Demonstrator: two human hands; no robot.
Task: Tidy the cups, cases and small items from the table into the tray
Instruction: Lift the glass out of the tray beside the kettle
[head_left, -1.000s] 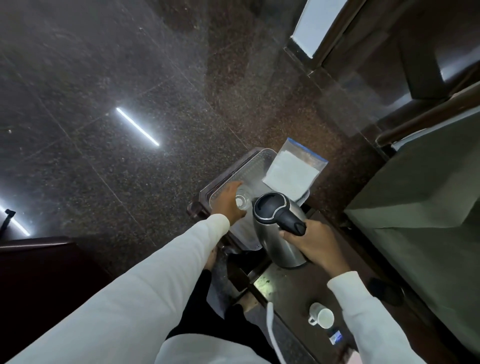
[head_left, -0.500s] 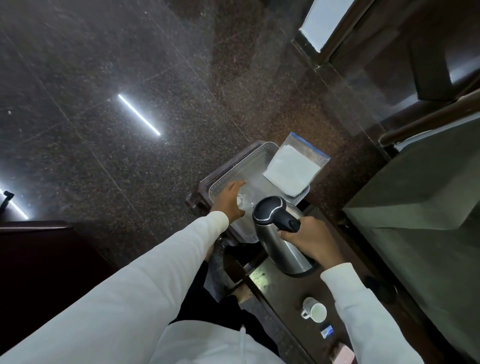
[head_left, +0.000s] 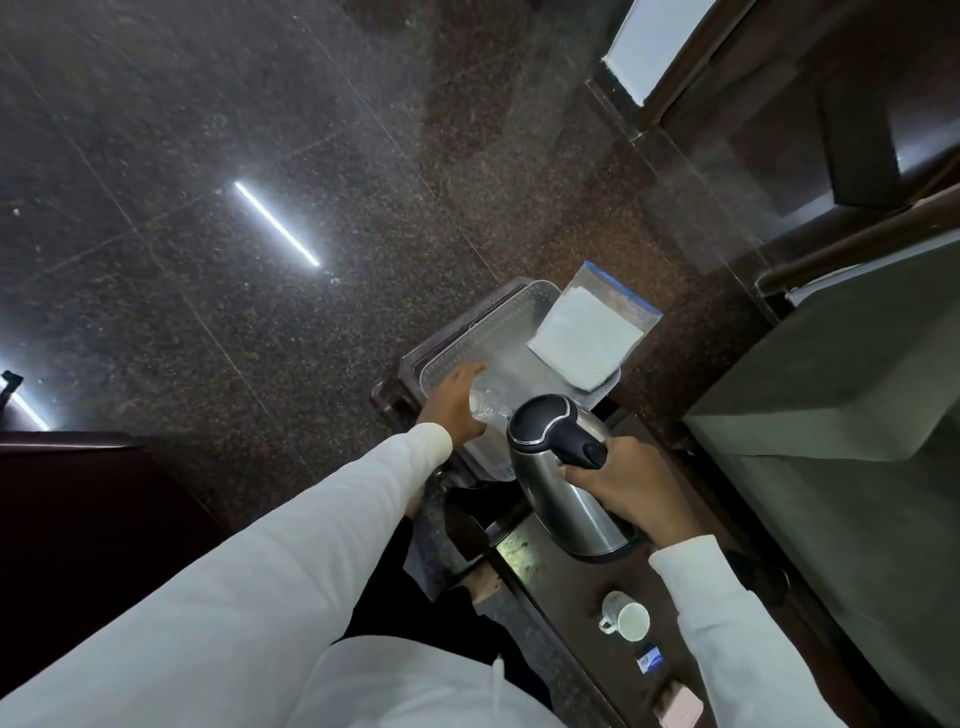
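Head view: your left hand grips a clear glass over the tray; set it straight down. Your right hand, wrapped round the kettle handle, is nearer the white cup.

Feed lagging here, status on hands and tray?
Left hand on clear glass at clear perforated plastic tray. Right hand grips steel kettle. White mug on table.

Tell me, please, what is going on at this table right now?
A person is tidying items into the clear tray. The left hand holds a clear glass over the tray, while the right hand grips the steel kettle by its handle. A white cup and small items remain on the table.
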